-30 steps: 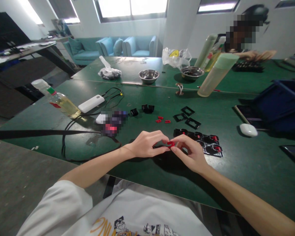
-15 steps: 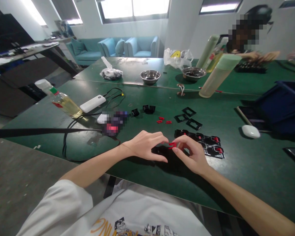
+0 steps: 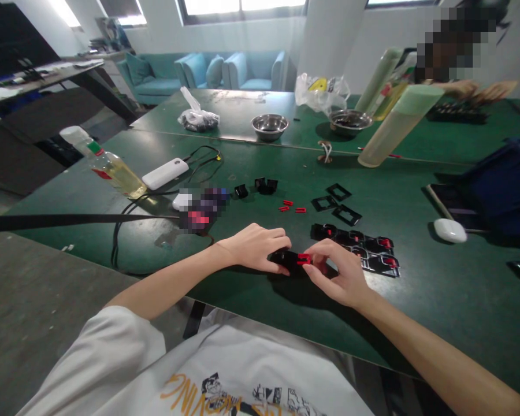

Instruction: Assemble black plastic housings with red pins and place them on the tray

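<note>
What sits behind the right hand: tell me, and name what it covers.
Behind the right hand, black pieces with red parts lie in rows on the green table. The hand covers the group's near left corner; what lies there cannot be seen.

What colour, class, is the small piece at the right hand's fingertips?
The small piece is red, seen best in the head view.

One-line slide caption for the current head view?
Over a green table, the right hand holds a red piece beside a black part in the left hand.
</note>
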Available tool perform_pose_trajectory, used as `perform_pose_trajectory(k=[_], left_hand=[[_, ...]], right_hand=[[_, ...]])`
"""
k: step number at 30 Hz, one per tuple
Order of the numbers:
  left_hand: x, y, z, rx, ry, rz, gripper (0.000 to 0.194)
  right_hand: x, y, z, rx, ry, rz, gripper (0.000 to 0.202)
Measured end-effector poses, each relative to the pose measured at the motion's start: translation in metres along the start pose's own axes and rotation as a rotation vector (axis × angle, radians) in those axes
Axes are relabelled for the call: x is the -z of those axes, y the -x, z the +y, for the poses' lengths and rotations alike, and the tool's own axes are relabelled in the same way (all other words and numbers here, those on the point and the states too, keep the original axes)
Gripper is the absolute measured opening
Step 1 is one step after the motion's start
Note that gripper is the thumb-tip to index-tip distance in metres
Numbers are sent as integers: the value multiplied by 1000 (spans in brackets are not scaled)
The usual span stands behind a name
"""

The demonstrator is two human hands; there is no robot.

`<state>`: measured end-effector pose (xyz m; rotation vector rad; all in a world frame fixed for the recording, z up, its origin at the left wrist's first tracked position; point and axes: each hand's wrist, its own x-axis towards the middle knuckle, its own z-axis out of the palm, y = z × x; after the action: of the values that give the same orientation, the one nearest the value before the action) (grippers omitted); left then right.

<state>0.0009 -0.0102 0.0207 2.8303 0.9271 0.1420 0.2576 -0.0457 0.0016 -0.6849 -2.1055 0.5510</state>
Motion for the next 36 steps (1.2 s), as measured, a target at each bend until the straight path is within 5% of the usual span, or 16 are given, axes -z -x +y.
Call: perform_pose_trajectory(k=[36], left_hand=[[-5, -1, 1, -80, -17, 6, 44]], right_hand=[[-1, 0, 4, 216, 192, -130, 22]])
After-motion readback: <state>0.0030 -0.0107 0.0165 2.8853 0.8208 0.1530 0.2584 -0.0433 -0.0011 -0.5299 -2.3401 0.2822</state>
